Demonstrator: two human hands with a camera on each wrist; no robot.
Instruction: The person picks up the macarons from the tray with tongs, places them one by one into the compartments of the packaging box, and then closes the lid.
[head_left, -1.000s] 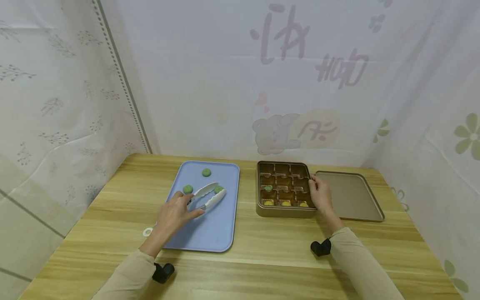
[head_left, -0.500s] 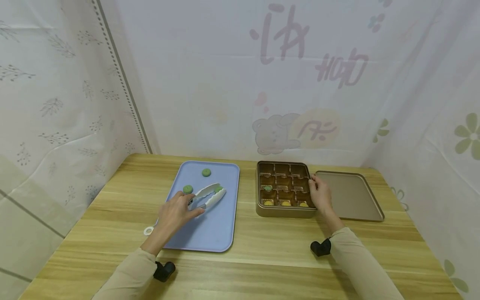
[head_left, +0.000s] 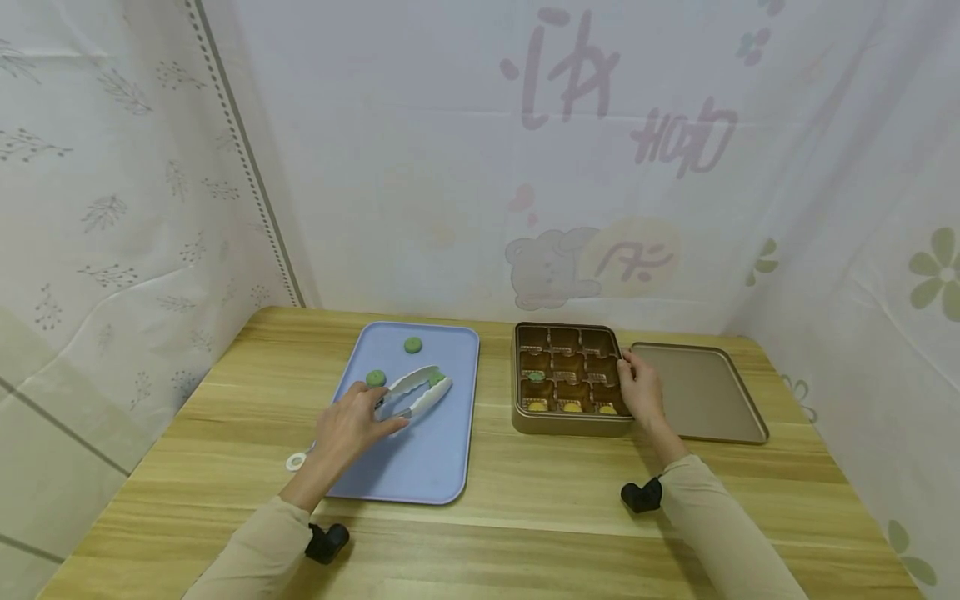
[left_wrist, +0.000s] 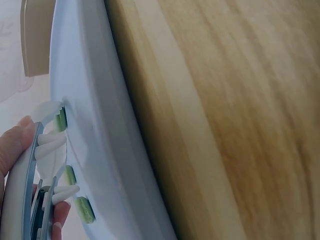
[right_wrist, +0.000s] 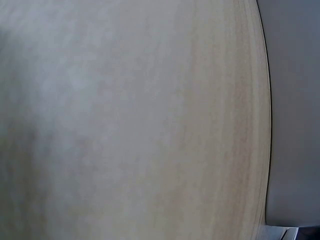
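My left hand [head_left: 351, 427] grips a pair of white-tipped tongs [head_left: 429, 400] over a blue tray [head_left: 405, 467]. Between the tong tips lies a green round cookie [head_left: 437, 378]. Two more green cookies, one near the fingers [head_left: 376, 378] and one farther back [head_left: 412, 345], sit on the tray. On the right, my right hand [head_left: 641, 387] holds the side of a square bronze tin [head_left: 573, 425] with a brown divided insert. One green cookie [head_left: 536, 377] sits in its left column, middle row; yellow cookies [head_left: 572, 407] fill the front row. In the right wrist view only the tin's wall [right_wrist: 295, 110] shows.
A flat bronze lid [head_left: 705, 392] lies right of the tin, partly behind my right hand. The wooden table [head_left: 495, 517] runs up to a printed cloth [head_left: 420, 167] hanging at the back and sides. A white ring [head_left: 296, 462] sticks out at the tray's left edge.
The tong tips have drawn slightly closer around the green cookie. My right hand and the tin have stayed where they were.
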